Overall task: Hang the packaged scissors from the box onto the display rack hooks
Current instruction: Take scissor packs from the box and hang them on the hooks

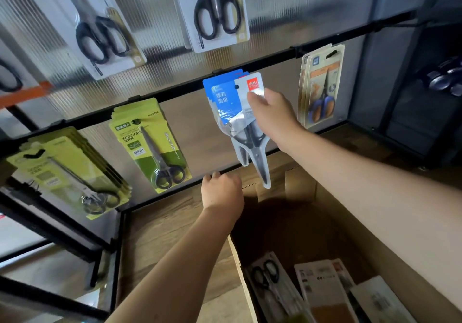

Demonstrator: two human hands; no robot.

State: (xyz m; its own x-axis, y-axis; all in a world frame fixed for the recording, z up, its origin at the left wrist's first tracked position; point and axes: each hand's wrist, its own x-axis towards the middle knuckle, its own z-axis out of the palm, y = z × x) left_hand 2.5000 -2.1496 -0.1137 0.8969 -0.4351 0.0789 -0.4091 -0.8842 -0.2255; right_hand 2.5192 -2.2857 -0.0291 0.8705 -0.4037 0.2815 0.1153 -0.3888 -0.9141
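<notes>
Partly behind right hand [271,115], blue scissors pack [225,97].

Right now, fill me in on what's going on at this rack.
A person is stocking a display rack with packaged scissors. The right hand holds a blue-and-white scissors pack up against the blue packs already hanging on a hook; whether it is on the hook yet cannot be told. The left hand rests on the far edge of the cardboard box, which has more packs inside. Green packs and an orange-and-blue pack hang on neighbouring hooks.
</notes>
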